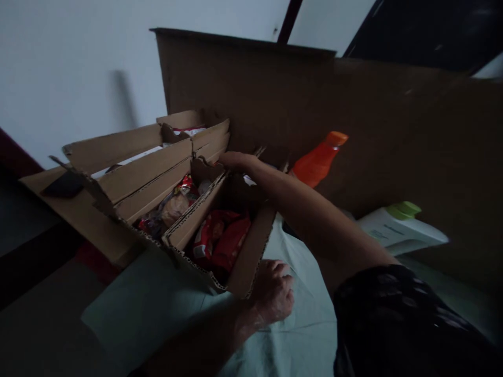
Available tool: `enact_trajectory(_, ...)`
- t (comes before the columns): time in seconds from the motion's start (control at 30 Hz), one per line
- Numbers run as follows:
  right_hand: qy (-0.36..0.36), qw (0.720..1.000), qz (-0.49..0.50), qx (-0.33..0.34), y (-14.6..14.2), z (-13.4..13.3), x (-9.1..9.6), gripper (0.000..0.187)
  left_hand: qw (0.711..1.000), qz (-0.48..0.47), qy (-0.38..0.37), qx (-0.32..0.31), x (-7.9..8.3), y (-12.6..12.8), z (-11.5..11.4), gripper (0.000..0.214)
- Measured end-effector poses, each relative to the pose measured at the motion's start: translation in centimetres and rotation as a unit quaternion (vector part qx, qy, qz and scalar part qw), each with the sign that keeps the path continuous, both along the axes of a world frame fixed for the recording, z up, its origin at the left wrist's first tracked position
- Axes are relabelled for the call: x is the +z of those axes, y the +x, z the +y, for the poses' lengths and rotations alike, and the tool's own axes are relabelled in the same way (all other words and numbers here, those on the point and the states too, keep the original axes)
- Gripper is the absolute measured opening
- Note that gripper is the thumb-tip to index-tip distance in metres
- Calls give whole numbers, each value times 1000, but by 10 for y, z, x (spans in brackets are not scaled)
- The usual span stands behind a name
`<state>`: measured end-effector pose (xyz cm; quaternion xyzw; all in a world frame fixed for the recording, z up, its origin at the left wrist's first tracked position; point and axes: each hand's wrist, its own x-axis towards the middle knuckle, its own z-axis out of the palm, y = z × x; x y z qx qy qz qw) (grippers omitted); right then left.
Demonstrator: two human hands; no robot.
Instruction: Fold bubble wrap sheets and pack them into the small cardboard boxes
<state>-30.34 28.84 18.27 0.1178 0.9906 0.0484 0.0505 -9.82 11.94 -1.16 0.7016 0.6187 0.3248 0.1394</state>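
Orange bottle (pixel 314 162), right of centre, behind your forearm (pixel 314 217); left hand (pixel 273 293) closed beside cardboard box (pixel 256 246); right hand (pixel 236 160), grip hidden.

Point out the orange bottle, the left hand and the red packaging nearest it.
Orange bottle (pixel 315 163), head view: its visible body.
Left hand (pixel 273 292), head view: middle of the hand.
Red packaging (pixel 233 241), head view: its visible middle.

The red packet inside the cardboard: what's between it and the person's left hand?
In the head view, a cardboard side wall stands between the red packet and the left hand; whether they touch, I can't tell.
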Motion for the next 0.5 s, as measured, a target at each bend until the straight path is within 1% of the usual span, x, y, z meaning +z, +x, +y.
enact_trajectory(0.07, -6, 998, 52, -42, 18, -2, 22, 16, 1000, -7, 11, 14, -7, 2, 0, 11)
enact_trajectory(0.1, -8, 994, 87, -59, 31, -1, 35, 17, 1000, -10, 14, 20, -9, 3, -1, 12)
enact_trajectory(0.17, -6, 980, 182, -84, 71, 3, 61, 19, 1000, -17, 16, 21, -12, 4, -1, 14)
enact_trajectory(0.23, 8, 947, 301, -112, 126, 7, 81, 19, 999, -26, 15, 11, -13, 5, -2, 17)
enact_trajectory(0.27, 21, 923, 362, -132, 157, 9, 87, 17, 999, -29, 14, 6, -14, 5, -1, 18)
enact_trajectory(0.3, 37, 898, 410, -155, 190, 11, 88, 14, 999, -29, 14, 3, -14, 6, -1, 19)
enact_trajectory(0.33, 55, 874, 449, -179, 224, 15, 85, 12, 1000, -28, 14, 1, -15, 6, -2, 19)
enact_trajectory(0.37, 74, 850, 480, -202, 255, 20, 77, 10, 1000, -26, 14, 1, -16, 6, -2, 20)
enact_trajectory(0.4, 91, 828, 505, -227, 284, 27, 66, 9, 1000, -22, 14, 3, -16, 7, -2, 20)
enact_trajectory(0.43, 110, 803, 525, -258, 309, 35, 52, 9, 1000, -18, 14, 6, -17, 7, -2, 21)
enact_trajectory(0.47, 131, 777, 535, -304, 328, 43, 35, 10, 1000, -13, 14, 11, -17, 7, -3, 22)
enact_trajectory(0.5, 145, 764, 519, -354, 342, 51, 16, 13, 1000, -8, 14, 15, -18, 8, -3, 22)
